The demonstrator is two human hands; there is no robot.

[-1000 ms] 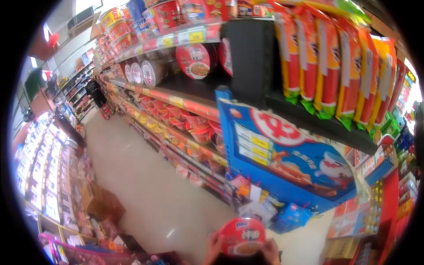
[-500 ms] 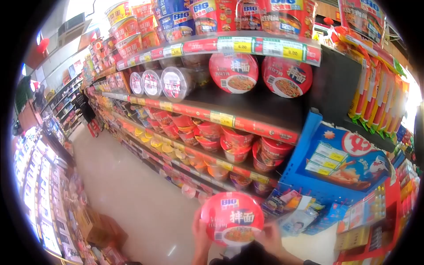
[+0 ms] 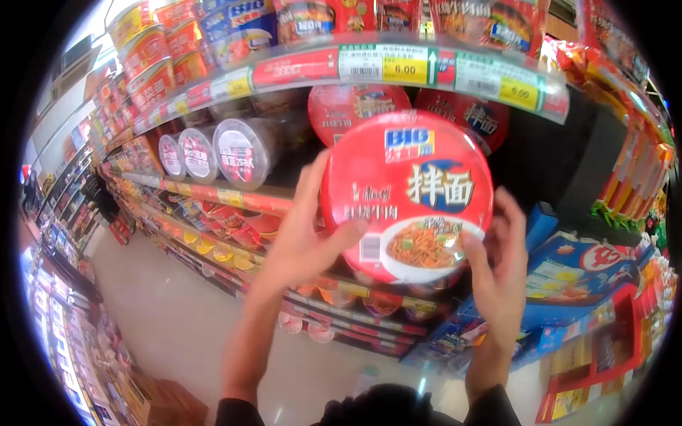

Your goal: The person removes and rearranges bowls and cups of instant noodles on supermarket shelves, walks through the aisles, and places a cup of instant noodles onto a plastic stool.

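A red instant noodle bowl [image 3: 408, 195] is held up between both hands, its printed lid facing me. My left hand [image 3: 302, 227] grips its left rim, thumb over the lid's lower left. On the right rim sits my right hand [image 3: 501, 255], thumb on the lid near the noodle picture and fingers behind the edge. Just beyond, two similar red bowls, a left one [image 3: 348, 106] and a right one [image 3: 472, 117], stand on edge on the shelf, partly covered by the held bowl.
A shelf edge with price tags [image 3: 405, 67] runs above the held bowl. Clear-lidded cups [image 3: 240, 153] stand to the left on the same level. A blue display box [image 3: 575, 266] stands at right, below hanging yellow-red packets [image 3: 629, 170]. An aisle floor [image 3: 163, 298] stretches away at left.
Both hands have raised the noodle bowl from low in the view to the shelf level, in front of the two standing bowls. The camera view has come closer to the shelf.
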